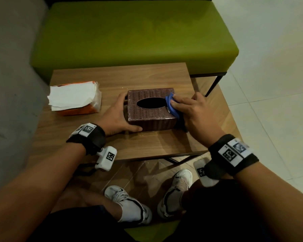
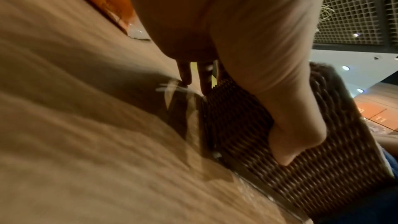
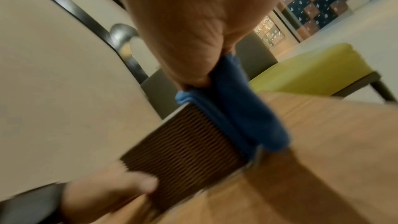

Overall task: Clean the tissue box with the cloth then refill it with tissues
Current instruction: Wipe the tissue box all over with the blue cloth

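A brown woven tissue box [image 1: 150,112] with a dark oval slot stands on the wooden table [image 1: 112,79]. My left hand [image 1: 117,116] grips its left end, thumb along the near side [image 2: 301,142] and fingers round the far corner. My right hand [image 1: 192,110] holds a folded blue cloth [image 1: 171,105] and presses it over the box's right top edge; in the right wrist view the cloth [image 3: 241,113] wraps that edge of the box [image 3: 189,151]. An orange pack of white tissues [image 1: 75,98], open on top, lies at the table's left.
A green bench [image 1: 129,35] stands behind the table, with a black metal leg [image 1: 215,84] at the right. A grey wall runs along the left and pale floor tiles [image 1: 269,84] lie to the right. My feet in white shoes [image 1: 129,201] show below the table's near edge.
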Demonstrator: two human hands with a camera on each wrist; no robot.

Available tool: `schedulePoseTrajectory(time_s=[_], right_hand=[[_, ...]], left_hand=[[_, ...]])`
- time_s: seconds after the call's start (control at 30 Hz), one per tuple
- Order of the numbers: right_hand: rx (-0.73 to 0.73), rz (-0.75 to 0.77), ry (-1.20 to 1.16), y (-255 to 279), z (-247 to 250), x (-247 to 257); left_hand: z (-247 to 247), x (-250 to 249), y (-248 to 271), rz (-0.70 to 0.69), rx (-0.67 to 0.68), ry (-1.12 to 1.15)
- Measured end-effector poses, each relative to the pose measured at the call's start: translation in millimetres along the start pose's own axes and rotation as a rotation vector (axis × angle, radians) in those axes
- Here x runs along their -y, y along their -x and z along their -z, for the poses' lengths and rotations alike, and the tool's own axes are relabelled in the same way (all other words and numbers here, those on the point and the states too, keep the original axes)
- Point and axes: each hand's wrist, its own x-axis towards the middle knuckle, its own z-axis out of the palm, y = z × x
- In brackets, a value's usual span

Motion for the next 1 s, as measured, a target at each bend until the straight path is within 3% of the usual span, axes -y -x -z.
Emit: schedulePoseTrajectory(time_s=[0.13, 0.2, 0.3, 0.4, 0.47, 0.67, 0.77, 0.83, 0.9, 1.0], right_hand=[[-0.112, -0.225, 0.017, 27.8, -27.0, 50.0], [-0.112, -0.129, -0.031, 35.0, -35.3, 63.8], [-0.079, -0.04, 0.018, 29.4, -29.0, 33.7], [-0.116, -0.309, -0.036, 28.1, -33.0, 16.5], [-0.134, -0.379, -0.069, 32.6, -41.7, 31.0], [-0.196, -0.284, -0.007, 33.9, -32.3, 52.6], [-0.132, -0.095, 0.002, 31.9, -48.8, 95.8], [-0.108, -0.011, -0.036, 29.5, -49.1, 90.8], [-0.116, -0.035, -0.059, 25.6, -37.9, 60.1], [-0.191, -0.263, -0.01, 25.5, -27.4, 30.7]], left_hand=[[-11.1, 0.7, 5.9, -0.038, -0.109, 0.017], [-15.5, 2.6, 9.7, -0.057, -0.142, 0.037], [-22.2, 5.6, 11.8, -0.041, -0.171, 0.072], [-28.0, 8.5, 12.5, -0.009, -0.223, 0.06], [-28.4, 10.8, 12.7, -0.02, -0.226, 0.058], [-29.4, 12.0, 13.3, -0.005, -0.225, 0.033], [-32.5, 11.3, 11.5, -0.029, -0.23, 0.053], [-33.5, 14.5, 10.1, -0.035, -0.247, 0.047], [-34.5, 16.1, 8.7, -0.023, -0.257, 0.027], [-38.9, 11.2, 8.0, -0.001, -0.281, 0.017]])
